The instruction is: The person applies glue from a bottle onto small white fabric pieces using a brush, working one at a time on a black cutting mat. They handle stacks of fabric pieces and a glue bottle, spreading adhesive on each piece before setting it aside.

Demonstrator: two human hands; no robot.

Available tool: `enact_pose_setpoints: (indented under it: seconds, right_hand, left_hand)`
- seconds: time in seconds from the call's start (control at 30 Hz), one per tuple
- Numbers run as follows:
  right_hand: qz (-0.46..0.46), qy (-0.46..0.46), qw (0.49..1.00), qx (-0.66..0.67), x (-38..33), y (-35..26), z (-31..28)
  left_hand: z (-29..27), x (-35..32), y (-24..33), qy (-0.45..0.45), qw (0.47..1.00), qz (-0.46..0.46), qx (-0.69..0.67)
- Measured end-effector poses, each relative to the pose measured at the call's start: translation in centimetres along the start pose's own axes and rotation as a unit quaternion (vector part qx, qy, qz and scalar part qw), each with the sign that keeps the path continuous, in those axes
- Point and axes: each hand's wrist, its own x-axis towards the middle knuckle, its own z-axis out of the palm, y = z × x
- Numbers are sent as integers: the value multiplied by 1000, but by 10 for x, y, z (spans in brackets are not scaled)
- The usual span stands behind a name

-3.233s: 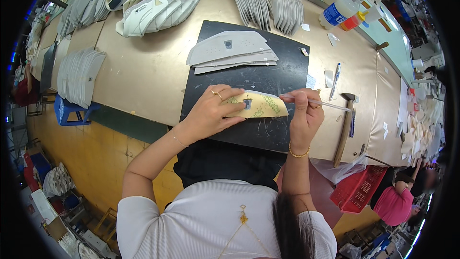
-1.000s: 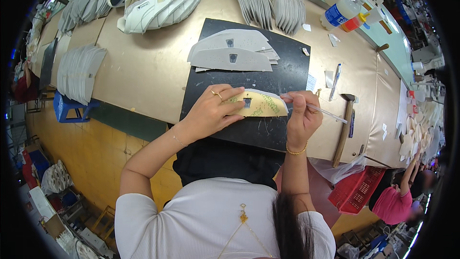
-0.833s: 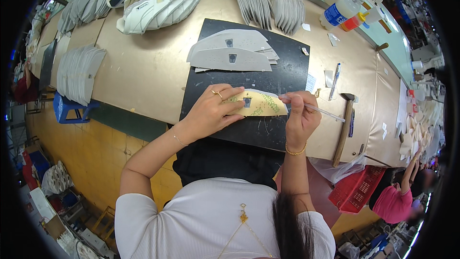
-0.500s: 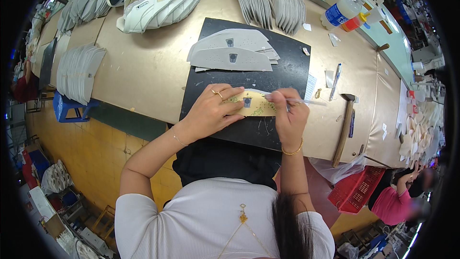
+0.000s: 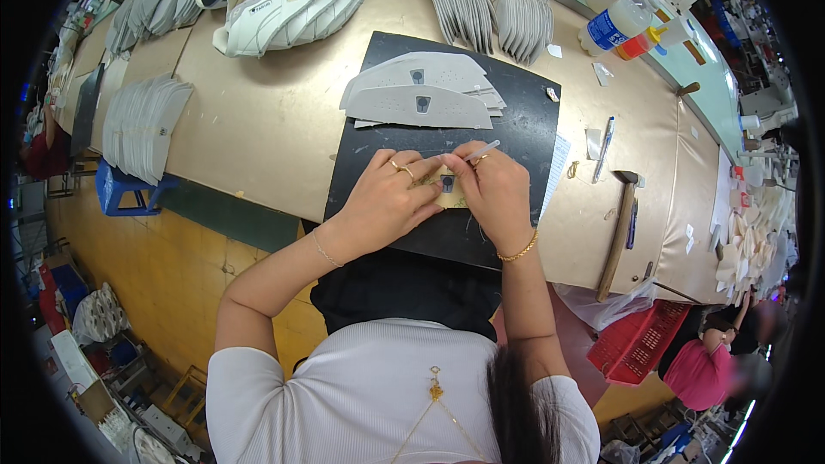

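Note:
My left hand lies with stretched fingers over the left part of a yellow template, which rests on the black cutting mat. My right hand pinches a slim pale marking pen, tilted up to the right, at the template's top edge. The pen's tip is hidden by my fingers, and both hands cover much of the template. A dark patch shows through a window in it. Just beyond lies a small pile of grey perforated shoe pieces, each with a dark patch.
Bundles of grey pieces and white shoe uppers stand at the back. More pieces are at the left, above a blue stool. On the right lie a hammer, a pen and bottles. A red crate sits below the table.
My right hand has moved left with the marking pen, from the template's right end to near my left fingertips. The pen now points up more steeply. My left hand stays about where it was.

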Motion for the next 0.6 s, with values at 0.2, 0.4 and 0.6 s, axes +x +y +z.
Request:
enact_pose_setpoints:
  seconds: [0.2,0.4,0.6]
  right_hand:
    - [-4,-13,999,-40,0,-3,1]
    - [-9,-6,999,-43,0,-5,0]
    - [-2,-7,999,-36,2,-3,2]
  left_hand:
    - [-2,1,1,-10,1000,-1,2]
    - [-2,1,1,-17,1000,0,2]
    - [-2,0,1,-20,1000,-3,2]
